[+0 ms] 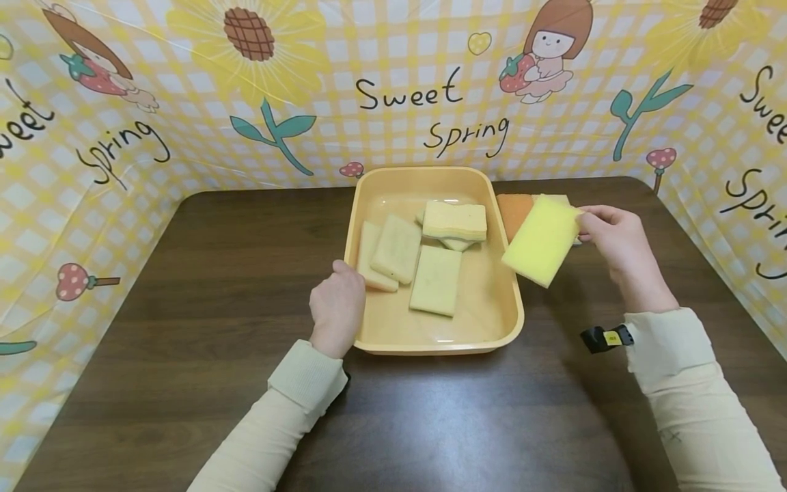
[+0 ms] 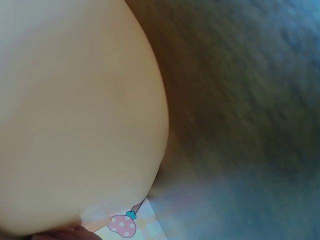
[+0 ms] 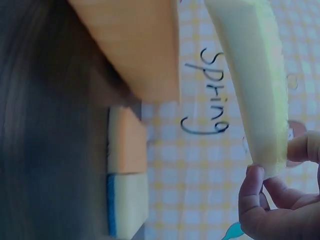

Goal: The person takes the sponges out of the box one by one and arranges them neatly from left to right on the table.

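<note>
A bright yellow sponge (image 1: 544, 239) is raised above the right rim of a pale orange plastic basin (image 1: 436, 348). My right hand (image 1: 621, 246) pinches it by one corner; the right wrist view shows thumb and fingertips on both sides of the sponge (image 3: 257, 95). At the basin's left side, my left hand (image 1: 338, 307) holds the rim, its fingertips mostly hidden. Inside the basin lie several pale yellow sponges, among them one near the front (image 1: 435, 281), one leaning on another at the left (image 1: 396, 249), and a stacked one at the back right (image 1: 455, 220).
Right of the basin, an orange sponge (image 3: 131, 145) and a pale sponge with a blue side (image 3: 131, 205) lie side by side on the dark wooden table (image 1: 184, 328). A yellow checked cloth (image 1: 393, 41) surrounds the table's back and sides.
</note>
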Demonstrator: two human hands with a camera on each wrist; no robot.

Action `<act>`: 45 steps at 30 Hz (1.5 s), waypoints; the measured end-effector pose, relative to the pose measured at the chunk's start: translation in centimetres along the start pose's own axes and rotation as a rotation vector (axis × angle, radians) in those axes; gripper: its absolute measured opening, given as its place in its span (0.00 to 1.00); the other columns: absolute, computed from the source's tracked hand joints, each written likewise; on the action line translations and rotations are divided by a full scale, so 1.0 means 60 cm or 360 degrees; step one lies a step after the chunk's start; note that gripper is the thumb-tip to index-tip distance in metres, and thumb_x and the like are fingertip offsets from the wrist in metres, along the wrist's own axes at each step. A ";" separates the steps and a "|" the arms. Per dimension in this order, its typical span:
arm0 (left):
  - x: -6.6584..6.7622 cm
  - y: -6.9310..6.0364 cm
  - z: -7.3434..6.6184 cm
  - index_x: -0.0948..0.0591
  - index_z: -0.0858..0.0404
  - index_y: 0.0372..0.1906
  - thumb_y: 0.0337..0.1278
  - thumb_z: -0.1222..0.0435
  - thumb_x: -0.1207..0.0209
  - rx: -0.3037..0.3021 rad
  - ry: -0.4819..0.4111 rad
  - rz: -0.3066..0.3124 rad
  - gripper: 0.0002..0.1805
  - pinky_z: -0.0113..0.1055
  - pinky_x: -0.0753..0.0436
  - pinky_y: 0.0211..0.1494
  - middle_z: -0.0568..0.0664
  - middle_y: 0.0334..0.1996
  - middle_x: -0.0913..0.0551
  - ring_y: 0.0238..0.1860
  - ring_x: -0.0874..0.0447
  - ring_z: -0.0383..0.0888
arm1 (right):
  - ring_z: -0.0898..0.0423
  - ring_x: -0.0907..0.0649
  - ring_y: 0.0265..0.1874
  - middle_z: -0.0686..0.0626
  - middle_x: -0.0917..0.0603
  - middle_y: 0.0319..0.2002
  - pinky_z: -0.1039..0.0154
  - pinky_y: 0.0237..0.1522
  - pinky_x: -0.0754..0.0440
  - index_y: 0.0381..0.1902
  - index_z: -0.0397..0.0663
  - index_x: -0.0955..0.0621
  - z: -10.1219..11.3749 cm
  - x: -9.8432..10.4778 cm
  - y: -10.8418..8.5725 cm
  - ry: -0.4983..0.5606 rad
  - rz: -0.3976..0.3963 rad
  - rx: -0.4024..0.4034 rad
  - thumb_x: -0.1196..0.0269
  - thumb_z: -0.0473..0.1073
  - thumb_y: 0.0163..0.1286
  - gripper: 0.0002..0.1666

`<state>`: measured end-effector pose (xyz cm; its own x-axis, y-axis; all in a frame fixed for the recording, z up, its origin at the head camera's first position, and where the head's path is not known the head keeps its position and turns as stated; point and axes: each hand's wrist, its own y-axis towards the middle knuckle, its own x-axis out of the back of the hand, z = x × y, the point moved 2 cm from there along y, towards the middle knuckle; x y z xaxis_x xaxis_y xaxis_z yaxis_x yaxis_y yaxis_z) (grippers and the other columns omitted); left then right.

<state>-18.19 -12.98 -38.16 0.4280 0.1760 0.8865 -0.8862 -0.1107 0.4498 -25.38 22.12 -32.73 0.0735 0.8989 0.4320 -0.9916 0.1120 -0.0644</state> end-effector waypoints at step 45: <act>-0.001 -0.002 0.000 0.29 0.63 0.24 0.59 0.74 0.54 -0.0065 0.0073 -0.0015 0.10 0.38 0.26 0.11 0.48 0.11 0.27 0.11 0.22 0.46 | 0.77 0.26 0.24 0.32 0.29 0.57 0.78 0.35 0.25 0.55 0.23 0.29 -0.108 -0.055 0.061 -0.0367 0.0319 -0.0219 0.49 0.43 0.67 0.28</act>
<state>-18.12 -12.99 -38.23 0.4283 0.2216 0.8760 -0.8892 -0.0691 0.4522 -28.55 22.29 -40.20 -0.1634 0.7909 0.5898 -0.9591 0.0127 -0.2827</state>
